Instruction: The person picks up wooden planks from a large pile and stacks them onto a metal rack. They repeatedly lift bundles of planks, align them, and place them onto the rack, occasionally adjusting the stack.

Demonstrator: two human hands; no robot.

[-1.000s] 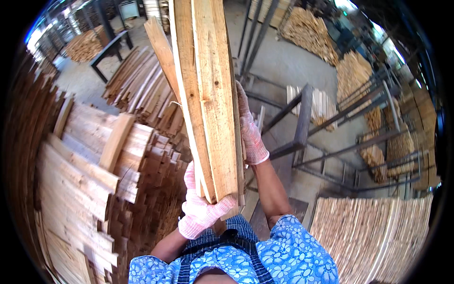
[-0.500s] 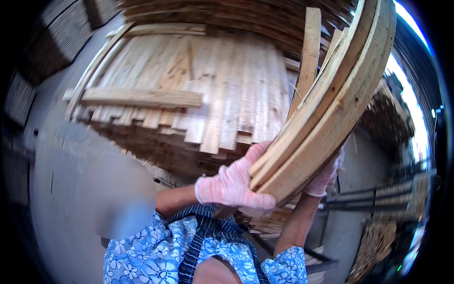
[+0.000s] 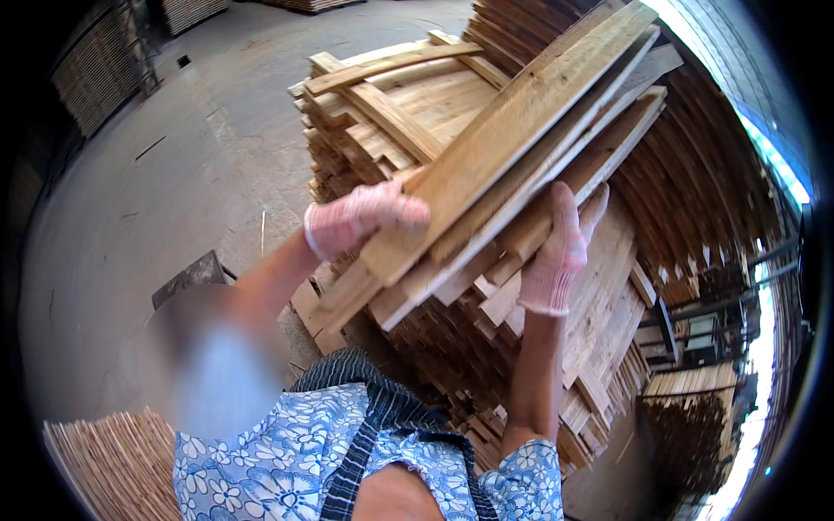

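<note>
"Start with the left hand."

"The left hand (image 3: 369, 217), in a pink-and-white knitted glove, grips the bundle of boards (image 3: 504, 148) near its lower end, the thumb laid over the face of the uppermost board."

"And the right hand?"

"The right hand (image 3: 556, 256), gloved alike, is against the other side of the bundle, its visible fingers stretched upward along the outer boards. I cannot tell how far it closes around them."

"How does the bundle lie?"

"Aslant between the two hands, lower end toward the person's front, far end toward the upper right. The board ends are uneven. Whether it touches the timber below, I cannot tell."

"What is just beyond it?"

"A stack of pale planks (image 3: 452, 100), with loose pieces crossed on top, past the left hand. Sawn ends show under the bundle, and more flat planks (image 3: 599, 300) lie beside the right wrist."

"On the person?"

"A blue flowered shirt (image 3: 252, 482) and a dark striped apron (image 3: 347, 373)."

"Farther out?"

"A tall brown timber pile (image 3: 695, 165) at the upper right, grey floor (image 3: 200, 130) on the left, thin slats (image 3: 113, 460) at the lower left, and a stack of layered wood (image 3: 100, 82) in the far left corner."
</note>
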